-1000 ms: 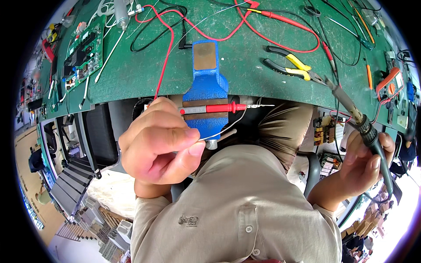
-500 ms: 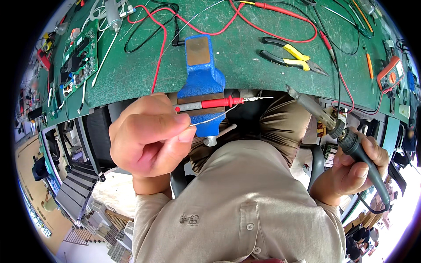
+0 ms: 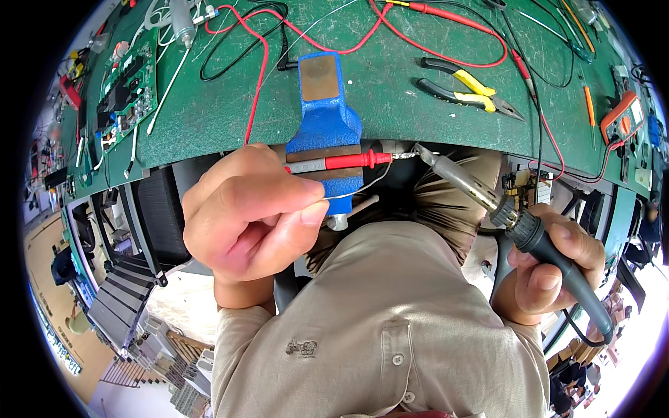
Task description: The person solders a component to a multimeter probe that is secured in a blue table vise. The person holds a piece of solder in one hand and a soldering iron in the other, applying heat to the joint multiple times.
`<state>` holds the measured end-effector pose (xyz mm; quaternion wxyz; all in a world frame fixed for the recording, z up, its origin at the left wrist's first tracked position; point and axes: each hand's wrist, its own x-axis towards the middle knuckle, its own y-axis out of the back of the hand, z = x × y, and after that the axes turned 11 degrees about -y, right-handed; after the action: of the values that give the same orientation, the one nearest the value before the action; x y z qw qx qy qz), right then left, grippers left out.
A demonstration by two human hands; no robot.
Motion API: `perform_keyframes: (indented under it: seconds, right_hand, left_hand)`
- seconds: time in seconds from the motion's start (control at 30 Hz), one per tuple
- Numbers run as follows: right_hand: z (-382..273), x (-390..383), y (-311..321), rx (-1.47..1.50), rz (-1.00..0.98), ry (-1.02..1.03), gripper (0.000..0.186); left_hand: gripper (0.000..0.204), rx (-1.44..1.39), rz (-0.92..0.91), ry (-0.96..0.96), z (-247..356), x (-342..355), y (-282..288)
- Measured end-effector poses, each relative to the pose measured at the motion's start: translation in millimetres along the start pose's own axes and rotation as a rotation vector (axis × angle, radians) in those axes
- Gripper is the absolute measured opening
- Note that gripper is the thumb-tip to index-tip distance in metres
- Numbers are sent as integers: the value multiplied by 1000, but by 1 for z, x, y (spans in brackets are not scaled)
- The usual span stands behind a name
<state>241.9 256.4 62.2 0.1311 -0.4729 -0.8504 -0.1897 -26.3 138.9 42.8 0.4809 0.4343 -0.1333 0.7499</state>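
Note:
My left hand [image 3: 254,216] pinches a thin silvery solder wire [image 3: 367,185] between thumb and forefinger. Its free end curves up toward the front of a red and grey test probe [image 3: 338,162]. That probe lies across the jaws of a blue bench vise [image 3: 324,125], its metal tip [image 3: 403,156] pointing right. With my right hand [image 3: 557,268] I grip a soldering iron [image 3: 550,251] by its dark handle. The iron's tip [image 3: 422,153] meets or overlaps the probe's metal tip; exact contact is hard to tell. My left fingers partly cover the probe's rear end.
Yellow-and-black pliers [image 3: 474,89] lie on the green bench mat [image 3: 390,104] beyond the vise. Red and black leads loop across the back. A green circuit board [image 3: 129,94] sits at left, an orange multimeter [image 3: 621,118] at right. My lap is below the vise.
The soldering iron has moved left and slightly up, bringing its tip from well right of the probe to the probe's metal end. My left hand and the wire have shifted slightly right.

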Motion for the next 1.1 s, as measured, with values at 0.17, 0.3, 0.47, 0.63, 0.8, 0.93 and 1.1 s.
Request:
perform_keyframes:
  seconds: [0.17, 0.3, 0.47, 0.63, 0.8, 0.93, 1.1]
  right_hand:
    - [1, -2, -3, 15, -11, -2, 43]
    - [6, 3, 5, 134, -171, 69, 40]
    - [6, 3, 4, 137, -156, 72, 40]
    - [5, 4, 2, 108, -159, 84, 39]
    - [-1, 1, -6, -12, -70, 31, 42]
    - [-3, 0, -8, -50, -63, 18, 43]
    - [1, 3, -2, 27, -145, 73, 39]
  left_hand:
    - [18, 26, -5, 33, 4, 3, -1]
    - [18, 15, 32, 15, 1, 1, -4]
    - [17, 19, 14, 16, 2, 1, -3]
    - [18, 17, 9, 10, 2, 1, -3]
    - [19, 13, 21, 9, 1, 1, -4]
    - [19, 27, 18, 11, 2, 1, -4]
    - [19, 28, 12, 0, 1, 2, -4]
